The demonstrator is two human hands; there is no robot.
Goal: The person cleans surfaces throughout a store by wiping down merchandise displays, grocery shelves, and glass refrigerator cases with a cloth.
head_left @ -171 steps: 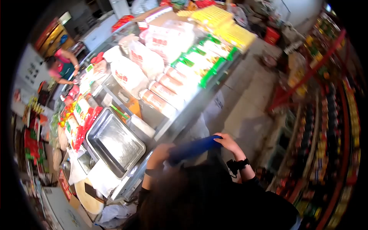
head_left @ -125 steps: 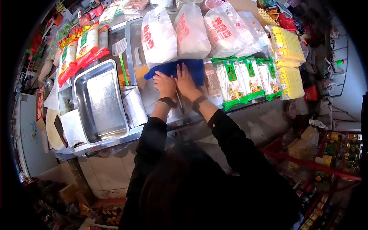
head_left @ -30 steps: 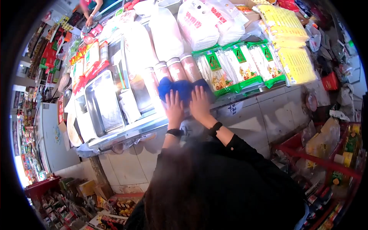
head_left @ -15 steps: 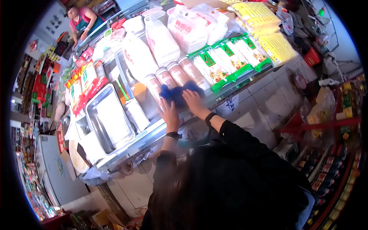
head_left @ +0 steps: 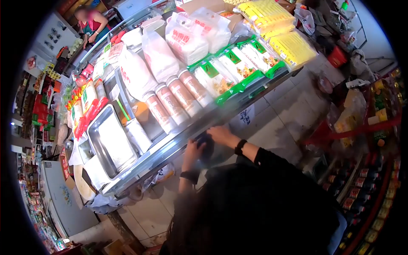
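Observation:
A dark blue cloth point(head_left: 207, 146), blurred and shaded, hangs between my hands just off the counter's front edge. My left hand point(head_left: 194, 152) is closed on its left side, and my right hand point(head_left: 220, 134) grips its upper right. Behind them on the glass counter point(head_left: 163, 147) stand several brown-and-white cylinders point(head_left: 182, 100) in a row. Green-edged noodle packs point(head_left: 216, 78) lie to their right. White plastic bags with red print point(head_left: 135, 75) are behind the cylinders.
A metal tray point(head_left: 112, 142) and a white folded cloth point(head_left: 138, 136) lie at the counter's left. Yellow packs point(head_left: 293, 49) are stacked at its right end. Another person point(head_left: 91, 25) is behind the counter. Shelves with bottles point(head_left: 355, 197) stand at the right.
The blue cloth and both hands have come off the cylinders' near ends and back toward my body. My fingers, spread on the cloth before, are now bent around it. The view has shifted.

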